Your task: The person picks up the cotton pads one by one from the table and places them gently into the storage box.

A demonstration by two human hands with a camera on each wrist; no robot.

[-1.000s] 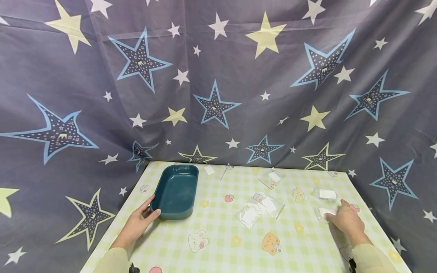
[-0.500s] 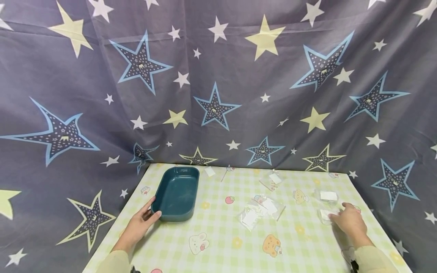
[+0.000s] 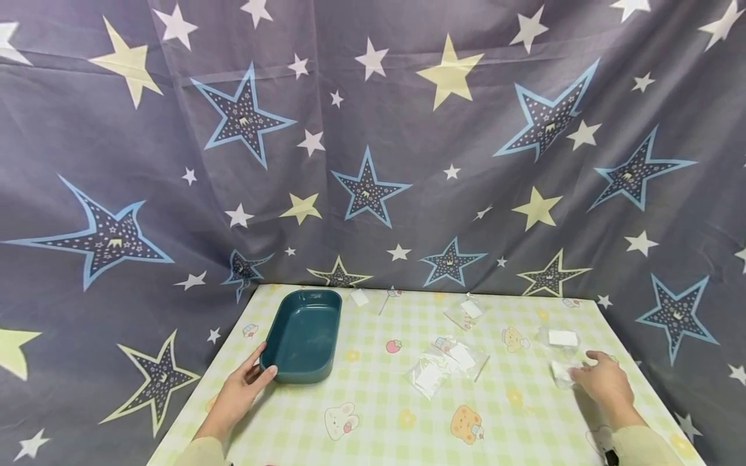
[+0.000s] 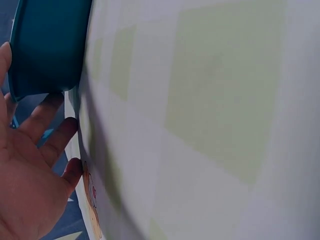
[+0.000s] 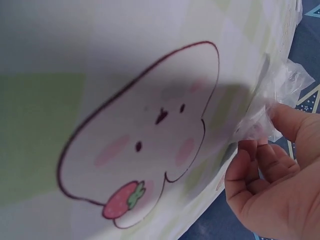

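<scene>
A deep, dark teal rectangular dish (image 3: 305, 333) with rounded corners stands on the left of the table. My left hand (image 3: 237, 393) grips its near left corner, thumb at the near rim and fingers along the outer left side. In the left wrist view the dish's wall (image 4: 50, 50) shows beside the spread lower fingers. Over at the right, my right hand (image 3: 608, 386) pinches the edge of a small clear plastic bag (image 3: 561, 371) with a white piece in it. Up close, the crinkled bag (image 5: 282, 82) sits between thumb and curled fingers, partly hidden by them.
Just beyond the right hand lies another clear bag (image 3: 562, 338) with a white card. Two overlapping bags (image 3: 428, 377) lie mid-table, and one more (image 3: 471, 309) lies farther back. A white card (image 3: 359, 297) is beside the dish. A starry curtain (image 3: 373, 129) hangs behind the table.
My right thumb and fingers have closed on the small bag's edge, and the bag has shifted slightly right and tilted. The left hand stays at the dish. The head view has tipped up a little.
</scene>
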